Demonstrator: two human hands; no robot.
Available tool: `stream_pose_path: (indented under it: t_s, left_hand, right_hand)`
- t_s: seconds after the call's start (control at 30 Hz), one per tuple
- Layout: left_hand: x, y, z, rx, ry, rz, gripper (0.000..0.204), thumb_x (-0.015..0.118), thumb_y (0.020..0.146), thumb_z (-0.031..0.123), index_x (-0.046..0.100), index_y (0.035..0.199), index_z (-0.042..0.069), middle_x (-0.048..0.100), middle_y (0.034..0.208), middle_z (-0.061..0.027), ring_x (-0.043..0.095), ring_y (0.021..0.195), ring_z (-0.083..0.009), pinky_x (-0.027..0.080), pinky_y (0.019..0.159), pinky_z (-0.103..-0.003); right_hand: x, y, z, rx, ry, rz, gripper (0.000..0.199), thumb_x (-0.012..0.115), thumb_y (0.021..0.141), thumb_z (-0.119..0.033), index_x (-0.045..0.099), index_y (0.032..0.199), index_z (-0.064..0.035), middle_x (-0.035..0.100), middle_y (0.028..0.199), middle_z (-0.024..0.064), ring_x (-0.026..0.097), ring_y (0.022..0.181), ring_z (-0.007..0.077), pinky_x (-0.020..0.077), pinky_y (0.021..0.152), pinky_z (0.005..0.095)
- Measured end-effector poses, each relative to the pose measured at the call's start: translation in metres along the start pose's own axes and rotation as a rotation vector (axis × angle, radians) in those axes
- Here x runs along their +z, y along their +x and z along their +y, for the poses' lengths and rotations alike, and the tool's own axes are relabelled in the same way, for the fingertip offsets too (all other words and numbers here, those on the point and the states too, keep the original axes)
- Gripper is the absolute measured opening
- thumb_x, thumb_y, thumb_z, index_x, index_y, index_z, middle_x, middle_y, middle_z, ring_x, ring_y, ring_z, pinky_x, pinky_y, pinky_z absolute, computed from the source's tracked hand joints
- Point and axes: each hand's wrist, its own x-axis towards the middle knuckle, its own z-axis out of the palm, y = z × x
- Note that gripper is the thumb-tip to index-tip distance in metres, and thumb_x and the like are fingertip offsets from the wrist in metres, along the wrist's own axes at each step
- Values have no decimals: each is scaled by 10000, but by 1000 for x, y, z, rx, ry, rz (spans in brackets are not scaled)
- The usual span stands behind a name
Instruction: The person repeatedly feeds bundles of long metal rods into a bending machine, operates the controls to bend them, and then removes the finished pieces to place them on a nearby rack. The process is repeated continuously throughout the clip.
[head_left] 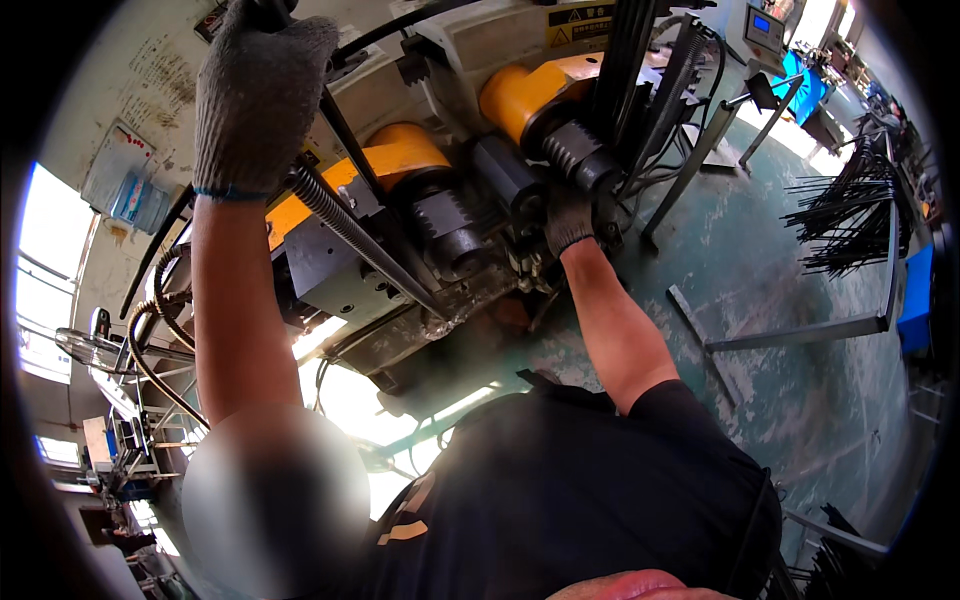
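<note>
Upper left of the frame, the gloved left hand (255,90) is wrapped around a black lever (335,125). Centre frame, the gloved right hand (568,220) presses against the yellow machine (400,155) beside a threaded roller (572,152); its grip I cannot tell.

The person is wearing grey knitted work gloves, the left hand (258,95) glove showing a blue cuff edge, the right hand (568,220) darker, plus a black short-sleeved shirt

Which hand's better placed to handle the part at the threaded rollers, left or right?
Right, probably. The right hand is already down at the threaded rollers; the left hand is up on the black lever.
</note>
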Motion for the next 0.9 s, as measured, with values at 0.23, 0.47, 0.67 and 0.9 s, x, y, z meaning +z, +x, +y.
stream_pose_path:
  t_s: [0.23, 0.47, 0.67, 0.9]
  left_hand:
    - [11, -5, -18, 111, 172, -107, 238, 651, 942, 51, 736, 1164, 61, 711, 1125, -165, 742, 926, -261, 603, 837, -341]
    - [11, -7, -20, 144, 190, -52, 217, 661, 948, 81, 740, 1149, 63, 726, 1089, -155, 744, 923, -256, 599, 832, -337]
    - [7, -10, -18, 103, 181, -83, 207, 668, 954, 108, 744, 1141, 62, 742, 1053, -145, 747, 925, -252, 597, 831, -334]
    - [8, -5, -11, -112, 9, -109, 207, 665, 965, 119, 750, 1148, 75, 761, 1047, -127, 754, 939, -240, 599, 849, -334]
  right_hand:
    - [-3, 0, 10, 28, -102, 7, 464, 715, 872, -213, 620, 1325, -180, 723, 1155, 117, 704, 1022, 317, 583, 855, 398]
    - [2, 9, 28, 68, -60, -27, 460, 740, 862, -277, 640, 1295, -158, 739, 1076, 123, 722, 943, 305, 587, 800, 407]
    - [-2, -11, -59, 434, 478, 126, 359, 709, 934, -341, 726, 1079, -14, 729, 924, 81, 694, 758, 169, 559, 638, 342]
    - [-13, -11, -66, 412, 397, 86, 344, 726, 932, -316, 723, 1070, -1, 728, 914, 86, 707, 675, 204, 562, 530, 329]
